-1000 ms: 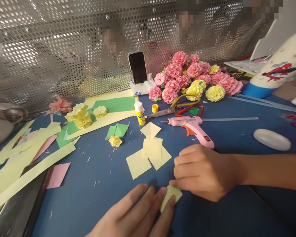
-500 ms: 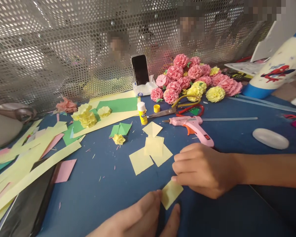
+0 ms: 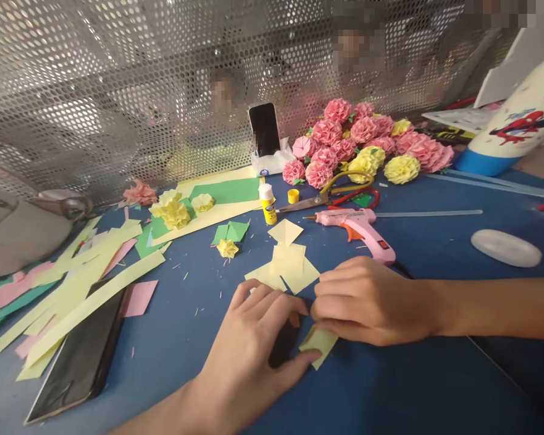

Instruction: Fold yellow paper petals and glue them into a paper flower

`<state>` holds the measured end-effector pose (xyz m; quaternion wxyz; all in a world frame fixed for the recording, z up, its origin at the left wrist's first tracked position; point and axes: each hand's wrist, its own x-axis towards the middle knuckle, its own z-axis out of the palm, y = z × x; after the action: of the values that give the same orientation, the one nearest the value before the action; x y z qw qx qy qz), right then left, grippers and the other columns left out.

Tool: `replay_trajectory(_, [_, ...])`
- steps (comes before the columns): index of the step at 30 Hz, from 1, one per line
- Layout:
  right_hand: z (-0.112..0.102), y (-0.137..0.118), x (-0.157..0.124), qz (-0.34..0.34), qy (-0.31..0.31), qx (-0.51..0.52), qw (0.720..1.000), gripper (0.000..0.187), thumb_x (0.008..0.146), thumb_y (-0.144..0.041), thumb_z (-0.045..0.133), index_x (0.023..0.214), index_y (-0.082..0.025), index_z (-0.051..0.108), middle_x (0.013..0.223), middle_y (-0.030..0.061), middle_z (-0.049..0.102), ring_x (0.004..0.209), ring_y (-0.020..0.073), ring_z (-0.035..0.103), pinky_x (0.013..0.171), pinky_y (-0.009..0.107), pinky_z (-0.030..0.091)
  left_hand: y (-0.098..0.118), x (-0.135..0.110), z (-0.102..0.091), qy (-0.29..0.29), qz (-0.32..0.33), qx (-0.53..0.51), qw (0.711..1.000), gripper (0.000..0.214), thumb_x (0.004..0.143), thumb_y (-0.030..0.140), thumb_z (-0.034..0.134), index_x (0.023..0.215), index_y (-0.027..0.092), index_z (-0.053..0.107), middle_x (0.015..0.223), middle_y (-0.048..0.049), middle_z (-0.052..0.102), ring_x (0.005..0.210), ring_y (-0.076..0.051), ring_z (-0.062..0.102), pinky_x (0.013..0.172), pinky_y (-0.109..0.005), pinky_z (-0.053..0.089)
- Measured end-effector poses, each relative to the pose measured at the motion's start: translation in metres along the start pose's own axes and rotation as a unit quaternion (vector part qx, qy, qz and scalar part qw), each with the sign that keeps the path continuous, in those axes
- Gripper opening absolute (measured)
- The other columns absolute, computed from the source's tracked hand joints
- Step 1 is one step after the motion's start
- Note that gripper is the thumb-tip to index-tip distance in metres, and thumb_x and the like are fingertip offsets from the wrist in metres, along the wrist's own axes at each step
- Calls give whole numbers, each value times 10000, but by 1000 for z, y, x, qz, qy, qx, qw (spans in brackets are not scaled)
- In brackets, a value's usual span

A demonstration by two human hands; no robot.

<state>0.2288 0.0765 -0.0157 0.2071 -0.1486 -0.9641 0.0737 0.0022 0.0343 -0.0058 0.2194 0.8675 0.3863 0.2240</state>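
A small folded piece of pale yellow paper [image 3: 324, 343] lies on the blue table between my hands. My right hand [image 3: 372, 299] is closed, its curled fingertips pressing the far edge of the paper. My left hand [image 3: 254, 341] arches beside it with thumb and forefinger wide apart. Its thumb touches the paper's left lower edge, and its other fingertips reach toward my right hand. Several loose yellow paper squares [image 3: 289, 260] overlap just beyond my fingers, partly covered by my left hand.
Behind the squares are a glue stick [image 3: 268, 205], scissors [image 3: 303, 204] and a pink glue gun [image 3: 369, 232]. Pink and yellow paper flowers [image 3: 362, 136] pile up at the back. Paper strips [image 3: 95, 296] cover a black phone-like slab [image 3: 79, 362] at left. A white oval object [image 3: 506, 248] lies right.
My left hand has moved up and forward, opening wider, its thumb now on the paper. My right fingers cover more of the paper's far edge. The view has shifted slightly.
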Motion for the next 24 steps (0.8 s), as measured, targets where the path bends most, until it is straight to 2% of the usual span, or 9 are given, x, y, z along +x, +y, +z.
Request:
replay_trajectory(3, [-2,-4,-2,32,22,55,998,198,1005,-216,436,929,-176,614,726,-12,628,618,111,516,593,271,299,0,0,0,12,-12,-11,1000,137,835,215,698,898,213,576,873,29,663,808,-164,581,896,-376,365])
replay_trajectory(6, [-6,-8,-2,94,29,141,985,156,977,-182,472,957,-177,627,743,-12,649,618,96,528,607,238,343,0,0,-2,28,-9,-18,999,82,874,147,623,863,223,594,805,47,664,766,-142,589,914,-373,348])
replay_trajectory(9, [-11,-12,1,154,22,237,959,115,940,-183,519,949,-166,633,800,2,653,641,90,516,601,206,381,-1,-1,-5,76,18,14,997,159,882,73,566,849,222,612,801,43,680,760,-138,591,895,-369,343])
replay_trajectory(12, [-15,-14,5,212,22,318,924,129,941,-260,555,916,-161,633,843,7,646,667,92,509,604,198,407,-1,-5,-6,131,81,93,984,175,885,64,567,878,228,628,832,33,693,766,-144,578,878,-372,337])
replay_trajectory(14, [-14,-13,7,248,22,357,900,148,930,-310,593,908,-168,623,866,-1,634,681,92,504,615,200,417,-1,-8,-6,146,122,129,973,168,890,79,581,914,235,638,865,20,697,768,-151,573,855,-365,351])
replay_trajectory(16, [-13,-13,7,271,28,384,882,134,921,-306,611,970,-181,598,931,-3,616,735,96,520,664,206,439,1,-11,-4,133,135,120,974,154,897,99,599,945,239,642,945,-3,689,818,-160,585,831,-344,386])
replay_trajectory(20, [-10,-13,7,280,23,453,846,202,932,-235,569,1119,-208,497,1020,11,563,905,122,571,786,247,480,3,-11,-1,75,77,-18,994,92,914,167,623,982,229,610,1186,-55,594,1041,-175,592,878,-290,472])
replay_trajectory(22, [-10,-15,7,285,3,500,818,255,916,-210,582,1144,-210,468,988,3,536,882,114,579,757,235,489,3,-8,0,77,23,-97,992,112,902,195,641,983,216,566,1200,-68,576,1101,-182,578,921,-289,486])
replay_trajectory(24, [-10,-16,8,293,-16,532,794,284,888,-179,608,1135,-204,470,972,-2,524,850,101,576,727,215,484,4,-5,1,78,-40,-164,983,154,888,185,642,988,216,528,1126,-56,602,1054,-177,592,904,-296,505])
